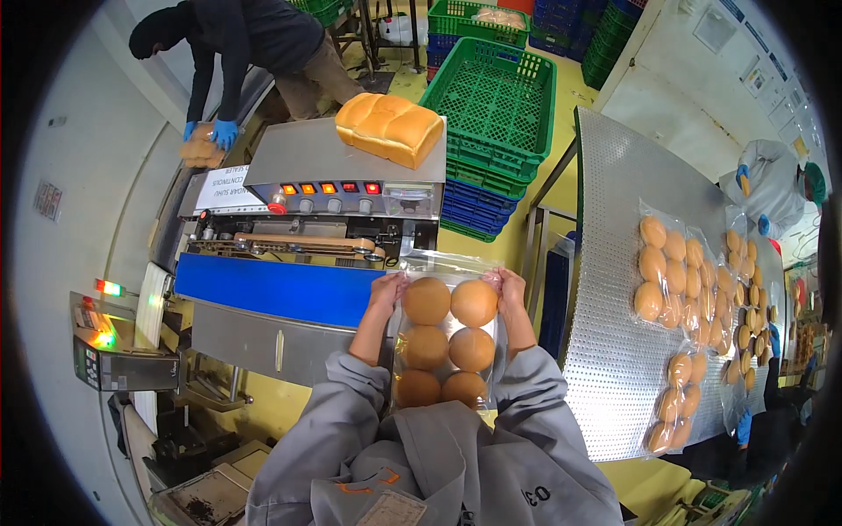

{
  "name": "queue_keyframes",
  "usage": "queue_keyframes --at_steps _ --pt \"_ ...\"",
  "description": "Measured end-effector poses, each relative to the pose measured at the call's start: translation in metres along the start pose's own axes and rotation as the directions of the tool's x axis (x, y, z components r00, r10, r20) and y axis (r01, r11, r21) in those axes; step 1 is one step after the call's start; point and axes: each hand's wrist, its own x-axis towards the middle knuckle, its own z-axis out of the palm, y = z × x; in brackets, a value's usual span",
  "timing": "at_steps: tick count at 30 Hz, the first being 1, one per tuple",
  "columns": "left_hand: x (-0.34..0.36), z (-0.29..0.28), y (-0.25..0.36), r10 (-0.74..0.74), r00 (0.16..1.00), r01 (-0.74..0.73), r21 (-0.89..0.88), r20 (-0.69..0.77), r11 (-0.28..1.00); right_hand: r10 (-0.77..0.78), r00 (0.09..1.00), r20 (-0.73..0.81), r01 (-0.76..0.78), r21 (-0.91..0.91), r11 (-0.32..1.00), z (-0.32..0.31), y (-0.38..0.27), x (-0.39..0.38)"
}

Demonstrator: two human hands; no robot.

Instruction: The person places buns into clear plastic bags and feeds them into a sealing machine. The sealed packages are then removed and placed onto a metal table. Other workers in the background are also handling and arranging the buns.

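Perforated steel forms the table [614, 289] at right, carrying sealed bun packs [671, 272]. Ahead sits the band sealer [307, 219], a loaf [390, 127] resting on its flat top. Both hands hold a clear bag of six buns [449, 342] upright by its open mouth, left hand [386, 289] and right hand [511, 287] fingers pinching the top corners, likely keeping the film taut and level with the sealer's slot.

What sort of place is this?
Likely a bakery packing line: both hands, left hand and right hand, hold a clear bag of six round buns before a metal sealing machine, beside stacked green plastic crates.
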Motion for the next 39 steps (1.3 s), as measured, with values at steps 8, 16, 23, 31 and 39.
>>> queue_keyframes --at_steps 8,16,23,31,39 --pt "0.015 -0.046 0.035 -0.057 0.998 0.057 0.006 0.012 0.998 0.019 0.998 0.059 -0.013 -0.092 0.996 0.028 0.002 -0.018" --pt "0.021 -0.084 0.056 -0.019 0.999 0.019 0.006 -0.030 1.000 0.075 0.986 0.150 -0.058 -0.115 0.992 0.073 0.019 -0.005" --pt "0.022 -0.125 0.064 0.018 0.998 -0.022 -0.059 -0.067 0.998 0.044 0.983 0.176 -0.012 -0.179 0.984 0.111 0.042 -0.009" --pt "0.013 -0.168 0.072 0.135 0.981 -0.145 -0.068 -0.138 0.987 -0.158 0.987 0.012 0.155 -0.283 0.946 0.145 0.084 -0.025" --pt "-0.069 -0.222 0.016 0.428 0.902 -0.424 0.072 -0.061 0.903 -0.348 0.913 0.214 0.404 -0.603 0.688 0.123 0.178 -0.161"
